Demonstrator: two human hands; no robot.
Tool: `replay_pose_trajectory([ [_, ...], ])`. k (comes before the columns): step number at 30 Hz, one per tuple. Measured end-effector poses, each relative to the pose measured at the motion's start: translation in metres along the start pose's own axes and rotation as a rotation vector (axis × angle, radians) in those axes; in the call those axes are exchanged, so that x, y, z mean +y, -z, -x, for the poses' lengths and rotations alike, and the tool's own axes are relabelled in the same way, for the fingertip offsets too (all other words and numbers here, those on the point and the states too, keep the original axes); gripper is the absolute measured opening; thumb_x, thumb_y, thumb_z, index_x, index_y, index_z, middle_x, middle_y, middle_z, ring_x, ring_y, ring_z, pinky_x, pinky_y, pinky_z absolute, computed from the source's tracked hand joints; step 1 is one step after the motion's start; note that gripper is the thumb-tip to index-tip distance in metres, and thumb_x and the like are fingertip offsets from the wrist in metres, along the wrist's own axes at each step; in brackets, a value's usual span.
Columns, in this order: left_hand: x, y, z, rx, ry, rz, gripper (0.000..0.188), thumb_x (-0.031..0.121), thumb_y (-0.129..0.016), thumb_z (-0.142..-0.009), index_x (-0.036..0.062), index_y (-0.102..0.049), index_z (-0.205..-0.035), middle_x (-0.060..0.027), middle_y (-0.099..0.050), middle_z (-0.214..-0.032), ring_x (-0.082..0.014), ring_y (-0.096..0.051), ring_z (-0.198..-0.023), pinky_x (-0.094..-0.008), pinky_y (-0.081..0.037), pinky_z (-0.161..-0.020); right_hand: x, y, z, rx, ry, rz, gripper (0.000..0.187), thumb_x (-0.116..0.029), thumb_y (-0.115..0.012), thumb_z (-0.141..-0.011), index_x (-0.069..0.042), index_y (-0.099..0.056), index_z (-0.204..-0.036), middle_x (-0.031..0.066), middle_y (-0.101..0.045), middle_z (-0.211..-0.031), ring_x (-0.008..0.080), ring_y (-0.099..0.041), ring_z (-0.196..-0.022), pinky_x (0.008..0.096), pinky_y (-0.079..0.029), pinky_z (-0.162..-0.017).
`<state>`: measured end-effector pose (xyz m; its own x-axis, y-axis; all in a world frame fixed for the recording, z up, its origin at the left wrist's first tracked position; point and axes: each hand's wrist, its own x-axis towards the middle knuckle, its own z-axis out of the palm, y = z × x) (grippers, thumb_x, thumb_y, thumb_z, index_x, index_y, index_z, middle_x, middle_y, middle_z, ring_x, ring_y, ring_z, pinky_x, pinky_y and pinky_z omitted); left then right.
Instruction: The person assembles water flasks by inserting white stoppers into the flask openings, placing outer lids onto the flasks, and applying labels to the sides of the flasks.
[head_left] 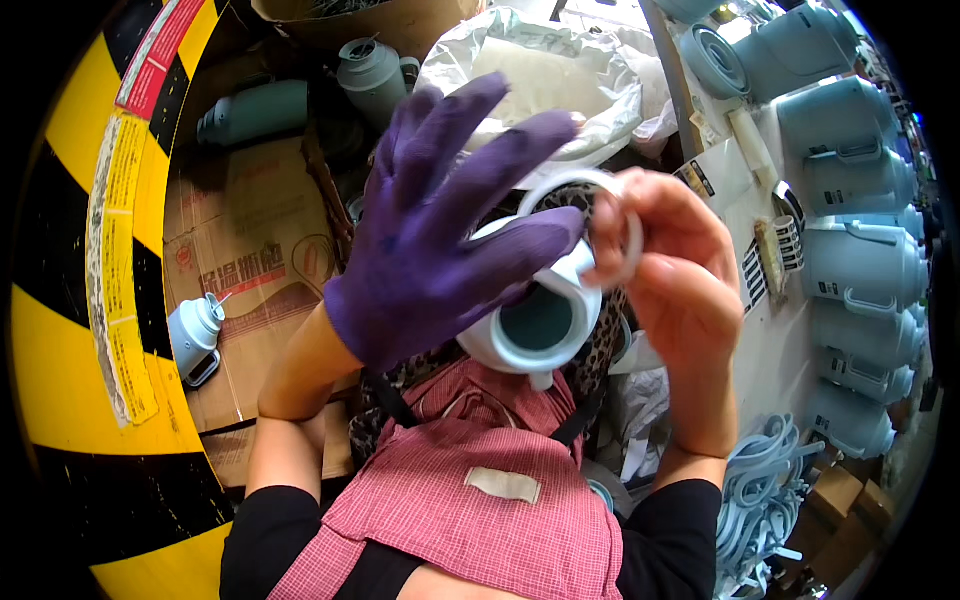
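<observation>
Head view: we record a pale blue, wide-mouthed, glossy container [483, 342] in the lap, its open mouth facing us, just beyond the red checked fabric apron [450, 510]. Bare right hand [690, 270]: grip closed on a thin, whitish, round ring [636, 245], pinched between fingers and thumb near the container's rim. Left hand [430, 235], in a purple fabric glove: fingers spread, grip open, above the container; contact underneath, we cannot tell. Progress, our judgement: the container is in place, but the ring is not seated on it and the mouth is uncovered, so this piece seems unfinished. Pale blue cylindrical jugs [855, 265] line the white-topped bench [775, 372] at right; whether those are complete, we cannot tell.
</observation>
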<state>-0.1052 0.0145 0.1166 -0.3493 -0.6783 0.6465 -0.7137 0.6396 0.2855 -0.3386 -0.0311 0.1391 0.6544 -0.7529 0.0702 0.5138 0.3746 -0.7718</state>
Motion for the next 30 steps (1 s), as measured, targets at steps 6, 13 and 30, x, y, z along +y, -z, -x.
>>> replay_pose_trajectory([
  [6,0.027,0.009,0.029,0.107,-0.218,-0.172,0.024,0.035,-0.077,-0.081,0.0202,-0.059,-0.086,-0.0123,-0.065,-0.131,-0.0458,-0.045,-0.135,-0.0674,-0.021,-0.117,0.024,-0.035,0.031,0.288,0.151,0.961,0.044,0.001,-0.076,-0.078,-0.004,-0.063,-0.12,0.0083,-0.061,-0.106,0.0177,-0.061,-0.104,0.0299,-0.05,-0.085],
  [13,0.031,-0.01,0.042,-0.205,0.022,0.112,0.031,0.044,-0.074,-0.082,0.0134,-0.068,-0.083,-0.0179,-0.055,-0.146,-0.045,-0.039,-0.142,-0.0661,-0.02,-0.116,0.042,-0.002,0.041,0.236,-0.076,1.007,0.032,0.0,-0.066,-0.075,-0.001,-0.075,-0.105,0.0051,-0.065,-0.108,0.0121,-0.06,-0.091,0.0243,-0.045,-0.075],
  [30,0.063,-0.041,0.039,-0.192,0.194,-0.204,0.067,0.064,-0.072,-0.071,0.0011,-0.072,-0.093,-0.022,-0.059,-0.12,-0.0383,-0.053,-0.116,-0.0572,-0.037,-0.103,0.001,0.002,0.011,-0.526,0.008,1.794,0.016,-0.021,-0.076,-0.08,-0.005,-0.078,-0.081,0.011,-0.06,-0.138,0.0317,-0.056,-0.123,0.0411,-0.051,-0.098],
])
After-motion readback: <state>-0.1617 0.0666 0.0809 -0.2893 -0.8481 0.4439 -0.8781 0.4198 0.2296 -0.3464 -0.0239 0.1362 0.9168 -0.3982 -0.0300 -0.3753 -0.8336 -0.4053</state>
